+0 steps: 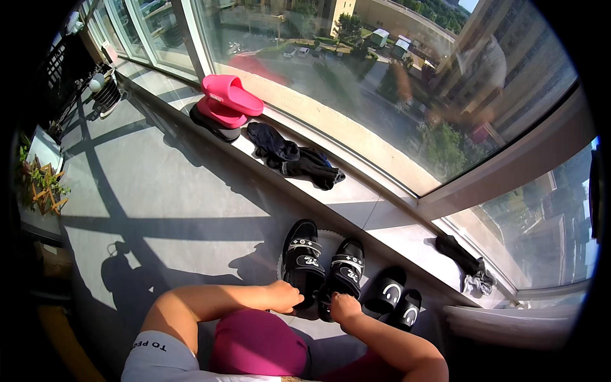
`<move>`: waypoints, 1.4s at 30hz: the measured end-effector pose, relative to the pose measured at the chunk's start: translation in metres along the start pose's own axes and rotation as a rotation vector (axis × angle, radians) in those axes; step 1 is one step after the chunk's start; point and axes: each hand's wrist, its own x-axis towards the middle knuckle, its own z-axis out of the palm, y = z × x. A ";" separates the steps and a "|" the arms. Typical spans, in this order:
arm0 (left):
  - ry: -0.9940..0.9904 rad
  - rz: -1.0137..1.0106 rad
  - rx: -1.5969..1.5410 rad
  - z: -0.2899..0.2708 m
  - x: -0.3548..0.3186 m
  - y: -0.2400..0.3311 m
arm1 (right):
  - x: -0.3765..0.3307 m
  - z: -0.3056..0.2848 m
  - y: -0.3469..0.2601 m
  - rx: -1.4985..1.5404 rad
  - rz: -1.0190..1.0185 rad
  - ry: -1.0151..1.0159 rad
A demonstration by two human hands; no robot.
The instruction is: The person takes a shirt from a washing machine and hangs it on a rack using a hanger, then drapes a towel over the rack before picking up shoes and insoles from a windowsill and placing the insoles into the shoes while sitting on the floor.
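Two black slippers with decorated straps stand side by side on the floor in front of me. My left hand (284, 297) is closed at the heel edge of the left slipper (301, 255). At the back of the right slipper (348, 262), my right hand (344, 307) is closed on its heel end. Both toes point away from me toward the window ledge. Just right of them lies a second pair of black slides (386, 290), each with a white curved design on its strap. My fingertips are partly hidden by my hands and the slippers.
Along the window ledge (363, 213) rest stacked pink slides (230, 95) over a black sole, a heap of dark socks (296, 156), and more dark and grey socks (468, 266). Plants (44, 184) stand at the left. A large window borders the ledge.
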 end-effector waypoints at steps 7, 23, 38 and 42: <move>0.514 -0.025 -0.730 -0.078 -0.021 -0.029 | -0.025 -0.077 -0.038 0.043 -0.099 0.105; 0.486 -0.651 -0.097 -0.231 -0.002 -0.239 | 0.178 -0.216 -0.076 0.049 -0.163 1.007; 1.452 -0.584 -0.800 -0.168 -0.045 -0.246 | 0.146 -0.166 -0.027 1.457 -0.035 0.694; 1.470 -0.316 -1.675 -0.163 -0.035 -0.216 | 0.110 -0.175 -0.039 1.761 -0.212 0.413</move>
